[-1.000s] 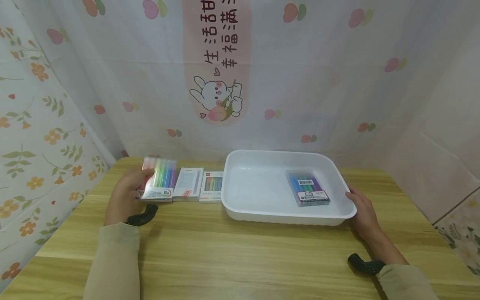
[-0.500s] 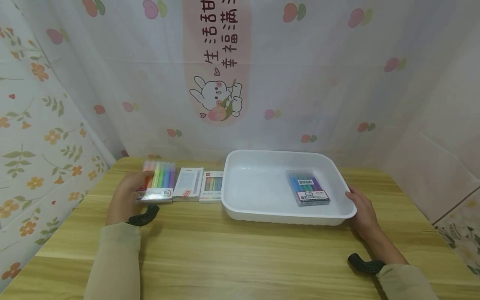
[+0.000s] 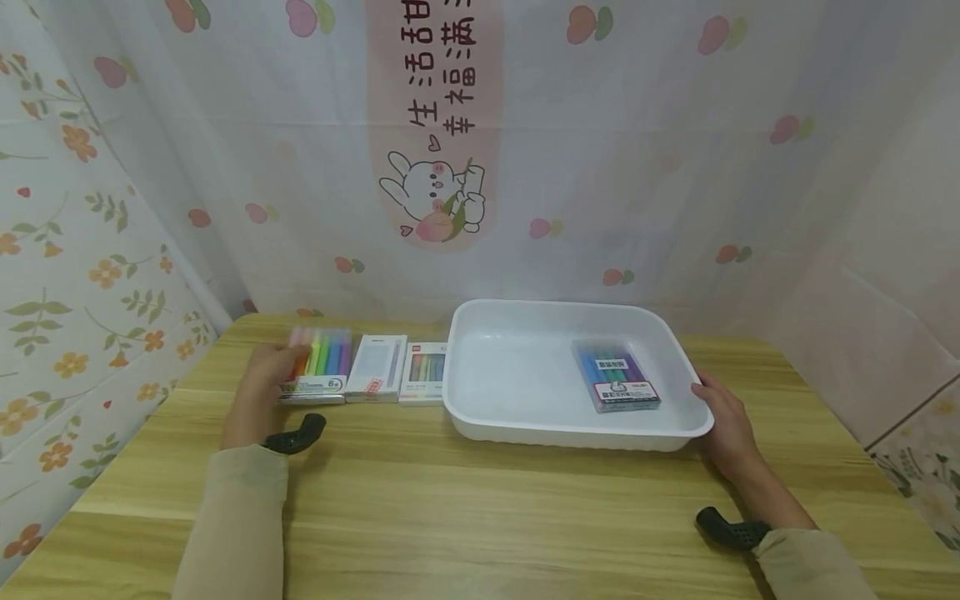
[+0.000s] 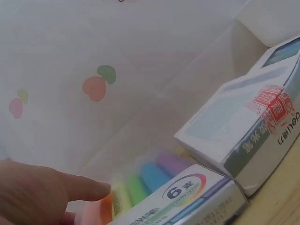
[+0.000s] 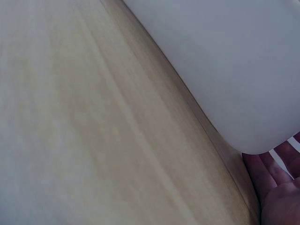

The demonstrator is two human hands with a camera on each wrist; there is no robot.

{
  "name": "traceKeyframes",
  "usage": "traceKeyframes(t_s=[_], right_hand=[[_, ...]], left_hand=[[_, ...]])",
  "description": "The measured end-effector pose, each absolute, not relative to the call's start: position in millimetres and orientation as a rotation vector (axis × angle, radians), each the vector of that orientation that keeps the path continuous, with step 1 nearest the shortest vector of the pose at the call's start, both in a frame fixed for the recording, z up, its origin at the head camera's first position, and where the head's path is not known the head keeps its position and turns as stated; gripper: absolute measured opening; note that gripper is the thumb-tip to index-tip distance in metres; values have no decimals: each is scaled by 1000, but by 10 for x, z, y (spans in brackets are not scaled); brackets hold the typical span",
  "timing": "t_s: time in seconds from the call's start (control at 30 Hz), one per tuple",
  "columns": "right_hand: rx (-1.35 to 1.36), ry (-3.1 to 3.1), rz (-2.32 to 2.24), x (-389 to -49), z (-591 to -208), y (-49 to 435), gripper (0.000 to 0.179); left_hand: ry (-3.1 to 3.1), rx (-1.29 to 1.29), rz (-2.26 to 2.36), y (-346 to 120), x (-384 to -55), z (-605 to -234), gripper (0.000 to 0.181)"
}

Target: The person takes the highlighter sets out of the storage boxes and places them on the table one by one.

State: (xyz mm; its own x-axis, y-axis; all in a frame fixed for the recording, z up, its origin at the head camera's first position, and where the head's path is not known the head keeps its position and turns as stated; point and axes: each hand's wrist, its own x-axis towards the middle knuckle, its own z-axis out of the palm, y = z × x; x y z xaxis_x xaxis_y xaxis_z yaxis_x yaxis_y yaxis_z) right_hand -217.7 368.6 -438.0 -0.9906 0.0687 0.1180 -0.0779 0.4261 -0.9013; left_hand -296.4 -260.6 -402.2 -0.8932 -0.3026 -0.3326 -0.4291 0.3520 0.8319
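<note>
At the left of the table, my left hand (image 3: 264, 371) holds the left side of a clear pack of highlighters (image 3: 330, 360), in several colours from red to purple. In the left wrist view a digit (image 4: 86, 187) lies across the front of the pack (image 4: 185, 192), over the orange pen; the rest of the hold is hidden. My right hand (image 3: 727, 425) grips the right front corner of a white plastic tray (image 3: 517, 429). Its fingers (image 5: 276, 168) reach under the tray's edge in the right wrist view. Inside the tray lies a clear pack of pens (image 3: 615, 375) with blue, green and purple colours.
Right of the highlighters, a white box (image 3: 377, 367) with a red seal and another white box (image 3: 425, 371) with a coloured pen picture lie in a row, the latter against the tray. A patterned curtain (image 3: 562, 167) hangs behind the wooden table (image 3: 480, 517).
The highlighter pack, tipped up a little a second ago, has come down flatter beside the white box. My left hand has shifted slightly to the right. The right hand and tray stay put.
</note>
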Motion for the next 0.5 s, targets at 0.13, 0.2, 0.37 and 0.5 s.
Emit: traceKeyframes(t_s=[0.13,0.2,0.37,0.5], right_hand=[[16,-2531,1619,-2177,-4381,3677,63],[19,-2527,1613,-2176,-4382,3672,63],[23,-2505,1639,-2172,-4388,3668,63],[13,-2471,1703,-2178,-4389,3675,63]], left_hand=[[2501,-641,1601,-2581,-2940,-4042,68],[2517,-614,1599,-2570,-2926,-4043,68],[2554,-549,1577,-2572,-2936,-4065,71],[2585,-503,1519,-2580,-2969,-4079,76]])
